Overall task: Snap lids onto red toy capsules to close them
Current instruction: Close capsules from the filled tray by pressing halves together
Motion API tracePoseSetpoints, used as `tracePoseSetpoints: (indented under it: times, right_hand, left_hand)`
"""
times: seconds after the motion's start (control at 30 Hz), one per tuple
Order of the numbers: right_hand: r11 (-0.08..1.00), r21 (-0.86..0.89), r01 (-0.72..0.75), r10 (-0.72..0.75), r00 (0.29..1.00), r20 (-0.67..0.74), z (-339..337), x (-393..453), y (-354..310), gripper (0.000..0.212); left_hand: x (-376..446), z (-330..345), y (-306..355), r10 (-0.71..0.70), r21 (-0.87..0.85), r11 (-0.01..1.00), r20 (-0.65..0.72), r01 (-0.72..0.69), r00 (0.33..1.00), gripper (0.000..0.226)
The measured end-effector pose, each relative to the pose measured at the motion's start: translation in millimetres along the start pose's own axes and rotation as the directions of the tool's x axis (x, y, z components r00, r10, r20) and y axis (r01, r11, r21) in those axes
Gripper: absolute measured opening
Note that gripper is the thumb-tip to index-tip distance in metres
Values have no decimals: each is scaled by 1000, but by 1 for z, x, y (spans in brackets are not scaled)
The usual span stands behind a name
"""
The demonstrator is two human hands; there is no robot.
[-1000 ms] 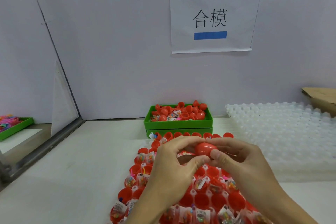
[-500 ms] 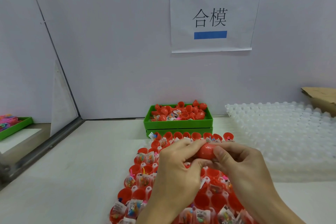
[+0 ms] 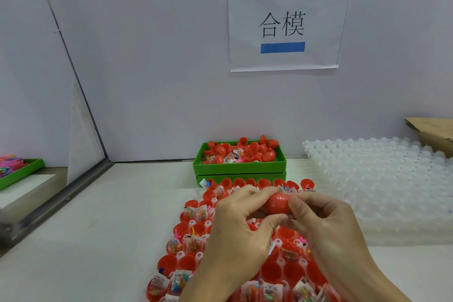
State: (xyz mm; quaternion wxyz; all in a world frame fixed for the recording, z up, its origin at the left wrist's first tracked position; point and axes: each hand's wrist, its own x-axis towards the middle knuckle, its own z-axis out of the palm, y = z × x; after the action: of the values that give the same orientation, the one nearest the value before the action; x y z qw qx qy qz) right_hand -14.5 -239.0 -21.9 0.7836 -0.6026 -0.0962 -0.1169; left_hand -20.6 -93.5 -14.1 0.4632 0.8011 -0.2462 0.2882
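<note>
A red toy capsule [image 3: 277,203] is held in the air between both hands, above a white cell tray [image 3: 196,223]. My left hand [image 3: 235,228] pinches its left end with thumb and fingers. My right hand [image 3: 323,225] grips its right end. The tray holds several open red capsule halves [image 3: 182,228], many with small bagged toys inside. My hands and forearms hide the tray's middle and right part.
A stacked green bin [image 3: 239,168] of loose red lids and bagged toys stands behind the tray against the wall. White empty cell trays [image 3: 382,179] lie to the right, with cardboard [image 3: 431,130] beyond. At far left, a green tray [image 3: 22,171] holds colourful items behind a clear divider.
Both hands keep the capsule between them and have squeezed closer together. The capsule has shifted slightly up and away from me.
</note>
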Motion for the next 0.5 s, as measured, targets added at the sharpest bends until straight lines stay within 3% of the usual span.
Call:
tracePoseSetpoints:
  times: [0.3, 0.5]
  right_hand:
    - [999, -36, 15, -15, 1000, 0, 5, -3, 3, 13]
    - [989, -145, 32, -25, 998, 52, 6, -4, 0, 14]
  left_hand:
    - [-2, 4, -3, 48, 123, 992, -49, -41, 998, 39]
    - [-1, -1, 0, 0, 169, 986, 68, -12, 998, 36]
